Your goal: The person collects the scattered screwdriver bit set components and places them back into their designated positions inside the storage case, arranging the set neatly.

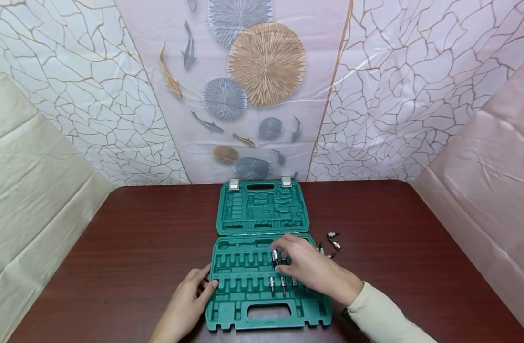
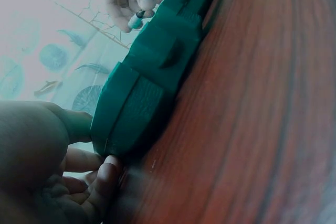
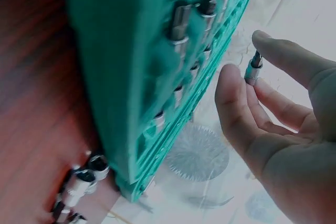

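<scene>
An open green plastic tool case (image 1: 236, 314) lies on the table, its lid tilted up behind it. My right hand (image 1: 309, 267) pinches a small silver bit socket (image 3: 253, 72) with a dark tip, above the right half of the case; thumb and fingertips hold it. Several bit sockets (image 1: 283, 285) sit in the front row of slots on the right side, and others (image 3: 178, 95) stand in the back row, partly hidden by my right hand in the head view. At the case's left edge, my left hand (image 1: 186, 300) grips the rim, thumb on top and fingers curled beneath.
Several loose bit sockets (image 1: 336, 245) lie on the dark red wooden table (image 1: 159, 228) right of the case. The lid (image 1: 262, 205) has two metal latches (image 1: 286, 181) at its top. A patterned backdrop (image 1: 262, 133) stands behind, with cloth walls at both sides.
</scene>
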The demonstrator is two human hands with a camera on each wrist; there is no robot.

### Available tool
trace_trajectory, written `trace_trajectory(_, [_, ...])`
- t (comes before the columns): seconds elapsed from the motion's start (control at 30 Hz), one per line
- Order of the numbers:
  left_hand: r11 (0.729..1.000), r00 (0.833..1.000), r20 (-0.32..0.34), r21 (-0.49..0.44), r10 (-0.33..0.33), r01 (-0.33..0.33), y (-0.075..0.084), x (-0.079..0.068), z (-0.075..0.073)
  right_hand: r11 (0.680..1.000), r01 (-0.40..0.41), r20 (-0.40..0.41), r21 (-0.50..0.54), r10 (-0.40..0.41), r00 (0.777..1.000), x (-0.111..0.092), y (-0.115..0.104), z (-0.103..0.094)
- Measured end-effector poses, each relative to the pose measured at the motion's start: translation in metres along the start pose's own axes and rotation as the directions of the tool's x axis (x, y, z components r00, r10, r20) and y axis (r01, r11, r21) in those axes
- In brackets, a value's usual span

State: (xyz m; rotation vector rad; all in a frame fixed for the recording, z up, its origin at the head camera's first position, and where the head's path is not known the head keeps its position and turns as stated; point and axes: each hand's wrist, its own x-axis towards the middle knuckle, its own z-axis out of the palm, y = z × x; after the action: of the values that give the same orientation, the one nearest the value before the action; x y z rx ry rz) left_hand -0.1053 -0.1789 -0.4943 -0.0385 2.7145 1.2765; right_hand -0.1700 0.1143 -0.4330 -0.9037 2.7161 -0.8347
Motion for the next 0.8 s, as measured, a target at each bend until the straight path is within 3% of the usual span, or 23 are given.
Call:
trace_trajectory(0.17, [1.0,1.0,-0.005,0.004,0.005,-0.005,0.0,0.0,0.0,1.0,-0.017,0.036,0.016,0.016,0.999,0.008,-0.007,0.002])
trace_trajectory(0.47, [1.0,1.0,0.004,0.002,0.0,0.0,0.0,-0.001,0.0,0.996,-0.029,0.094,-0.082,0.037,0.995,0.018,-0.008,0.01])
trace_trajectory(0.63, [1.0,1.0,0.014,0.004,-0.004,0.004,0.001,0.0,0.001,0.991,-0.03,0.063,-0.134,0.038,0.997,0.02,-0.005,0.011])
trace_trajectory(0.8, [1.0,1.0,0.019,0.003,-0.014,0.014,0.001,0.0,0.001,0.992,-0.044,0.044,-0.115,0.049,0.998,0.022,-0.001,0.015])
